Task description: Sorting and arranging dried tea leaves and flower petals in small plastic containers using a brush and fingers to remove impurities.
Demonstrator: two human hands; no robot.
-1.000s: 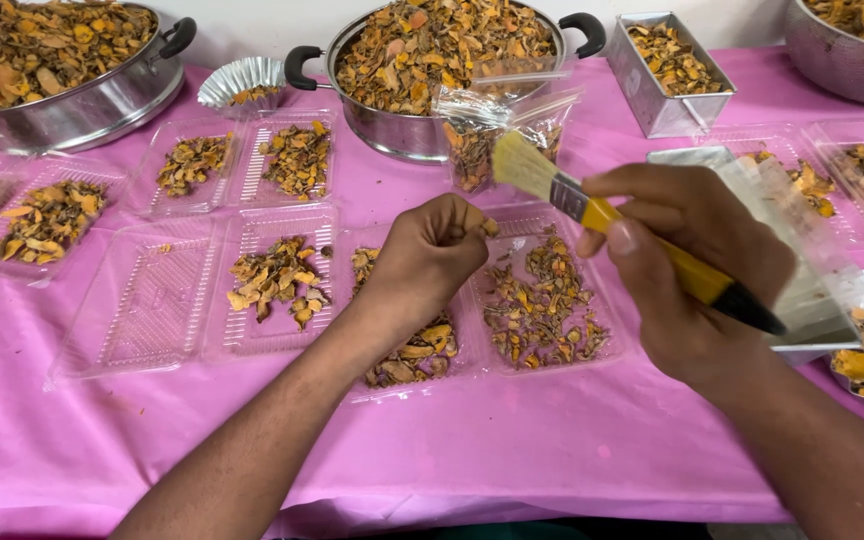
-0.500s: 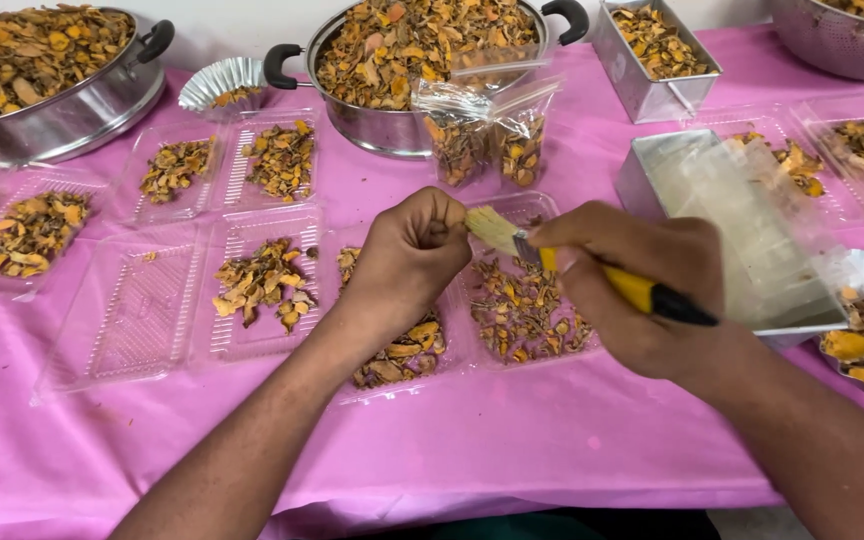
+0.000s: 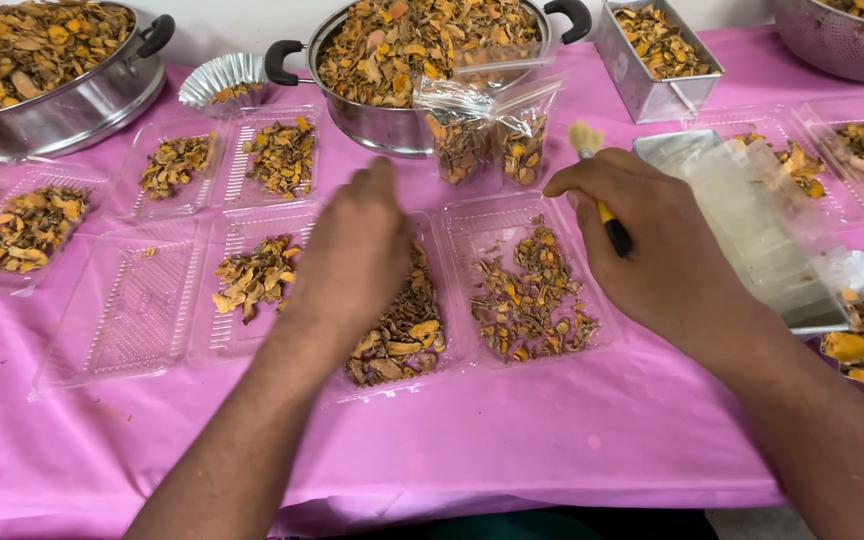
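— What's laid out in front of you?

— A counter (image 3: 512, 450) under a pink cloth, two big steel pots (image 3: 407, 60) of dried orange-brown slices at the back, then rows of clear plastic trays (image 3: 252, 275), some filled.

— And your hands?

— My right hand (image 3: 652, 250) has its grip clenched on a yellow-handled brush (image 3: 600, 190), bristles pointing away, above the tray of slices (image 3: 532, 290). My left hand (image 3: 352, 255) hangs palm-down over the middle tray (image 3: 402, 330); whether its grip has anything, I cannot tell.

— Any advice for brushing?

— I'd judge light strokes best, each slice pinched over its tray so dust falls clear.
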